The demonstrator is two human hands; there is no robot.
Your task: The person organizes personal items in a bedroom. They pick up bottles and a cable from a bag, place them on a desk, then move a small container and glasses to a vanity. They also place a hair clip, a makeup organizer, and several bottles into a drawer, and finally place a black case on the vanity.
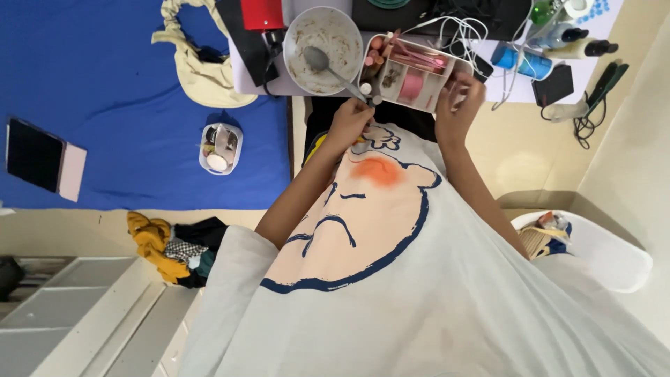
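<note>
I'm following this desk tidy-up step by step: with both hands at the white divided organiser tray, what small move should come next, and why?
Probably steady the white divided organiser tray first. It lies tilted at the desk edge, close to the used white bowl. The right hand grips its side, and the left hand pinches something small at its corner.

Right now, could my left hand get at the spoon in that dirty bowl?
Probably yes. The left hand is at the near corner of the white organiser tray, right by the tip of the spoon's handle, which pokes out over the bowl rim with nothing lying between them.
</note>
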